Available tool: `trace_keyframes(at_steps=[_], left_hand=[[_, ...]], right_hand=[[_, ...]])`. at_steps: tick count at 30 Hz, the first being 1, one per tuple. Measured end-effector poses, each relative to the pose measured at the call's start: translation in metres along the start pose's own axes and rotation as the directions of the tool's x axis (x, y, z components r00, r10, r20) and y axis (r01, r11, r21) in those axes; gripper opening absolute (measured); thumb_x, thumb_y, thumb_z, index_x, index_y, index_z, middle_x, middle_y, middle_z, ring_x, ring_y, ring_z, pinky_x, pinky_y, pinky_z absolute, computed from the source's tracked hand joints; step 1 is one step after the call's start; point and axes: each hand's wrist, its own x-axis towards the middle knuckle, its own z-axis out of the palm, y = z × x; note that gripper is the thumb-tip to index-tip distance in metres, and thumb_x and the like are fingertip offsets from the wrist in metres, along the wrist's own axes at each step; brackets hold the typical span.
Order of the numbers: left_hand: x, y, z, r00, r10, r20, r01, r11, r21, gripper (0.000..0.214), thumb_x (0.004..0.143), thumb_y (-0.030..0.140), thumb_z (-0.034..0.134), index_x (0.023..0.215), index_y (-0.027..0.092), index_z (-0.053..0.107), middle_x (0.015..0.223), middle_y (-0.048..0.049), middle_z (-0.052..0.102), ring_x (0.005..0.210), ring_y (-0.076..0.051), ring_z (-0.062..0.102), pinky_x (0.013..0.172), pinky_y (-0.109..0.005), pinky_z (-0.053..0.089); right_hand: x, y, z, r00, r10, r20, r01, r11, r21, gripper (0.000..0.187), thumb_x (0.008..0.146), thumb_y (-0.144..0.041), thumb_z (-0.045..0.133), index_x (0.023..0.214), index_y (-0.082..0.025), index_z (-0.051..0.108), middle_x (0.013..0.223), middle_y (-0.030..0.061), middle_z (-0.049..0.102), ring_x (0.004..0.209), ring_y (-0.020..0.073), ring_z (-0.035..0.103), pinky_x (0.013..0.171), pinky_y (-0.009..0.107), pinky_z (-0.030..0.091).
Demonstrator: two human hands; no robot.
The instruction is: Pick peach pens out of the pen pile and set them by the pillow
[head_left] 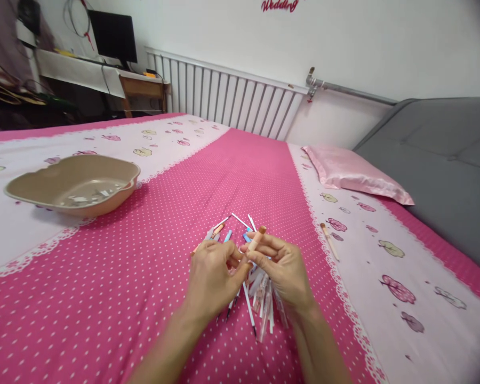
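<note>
Both hands meet over a loose pile of pens (253,290) and refills on the pink dotted bedsheet (144,298). My right hand (282,269) is closed round a peach-coloured pen (257,239) that sticks up and away from the fingers. My left hand (214,277) pinches at the lower end of that same pen, fingertips touching the right hand's. More pens (224,228) fan out just beyond the hands.
A beige heart-shaped basin (36,184) with small bits inside sits at the left on the bed. A single pen (329,241) lies to the right on the pale border. A pink pillow (356,173) and grey headboard (444,170) are at the right; a radiator (232,98) stands behind.
</note>
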Motion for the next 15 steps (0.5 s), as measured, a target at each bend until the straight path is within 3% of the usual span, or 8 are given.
trace_keyframes(at_steps=[3,6,8,11,15], left_hand=[[0.002,-0.004,-0.006,0.999,0.016,0.05,-0.015,1.0,-0.016,0.019,0.076,0.031,0.057,0.062,0.019,0.054,0.061,0.0012,0.062,0.062,-0.015,0.055,0.074,-0.032,0.039],[0.006,-0.014,-0.024,0.995,-0.08,0.057,0.083,0.995,-0.053,0.013,0.079,0.031,0.053,0.074,0.019,0.055,0.074,-0.001,0.063,0.072,-0.016,0.057,0.07,-0.03,0.04],[0.008,-0.023,-0.038,0.983,-0.181,0.003,0.181,0.982,-0.049,0.014,0.081,0.032,0.048,0.081,0.019,0.052,0.08,-0.0016,0.062,0.075,-0.017,0.056,0.067,-0.029,0.039],[0.009,-0.035,-0.053,0.939,-0.336,-0.072,0.337,0.942,0.004,0.016,0.085,0.032,0.037,0.079,0.02,0.046,0.073,-0.0002,0.057,0.068,-0.016,0.053,0.061,-0.027,0.037],[0.008,-0.045,-0.052,0.882,-0.466,-0.066,0.469,0.86,0.2,0.019,0.085,0.03,0.031,0.075,0.021,0.044,0.061,0.0009,0.049,0.054,-0.016,0.046,0.05,-0.025,0.028]], right_hand=[[-0.001,-0.001,-0.001,1.0,-0.009,0.016,0.01,0.999,-0.032,0.055,0.066,-0.027,0.075,0.118,-0.022,0.057,0.087,0.0055,0.072,0.085,0.0229,0.067,0.077,0.039,0.054],[0.001,-0.002,-0.006,0.998,-0.033,0.059,0.036,0.998,-0.054,0.07,0.069,-0.027,0.073,0.131,-0.026,0.042,0.109,0.0078,0.066,0.099,0.0224,0.062,0.083,0.039,0.052],[0.004,-0.001,-0.01,0.997,-0.074,0.02,0.076,0.995,-0.061,0.062,0.072,-0.028,0.071,0.128,-0.026,0.045,0.119,0.0085,0.06,0.102,0.0212,0.061,0.087,0.038,0.05],[0.006,0.004,-0.014,0.992,-0.106,-0.065,0.099,0.99,-0.102,0.044,0.075,-0.029,0.068,0.117,-0.024,0.054,0.109,0.0069,0.065,0.097,0.0194,0.062,0.085,0.036,0.05],[0.007,0.009,-0.014,0.994,-0.085,-0.072,0.073,0.985,-0.158,0.035,0.076,-0.03,0.066,0.109,-0.022,0.057,0.099,0.0063,0.068,0.089,0.0185,0.063,0.078,0.033,0.051]])
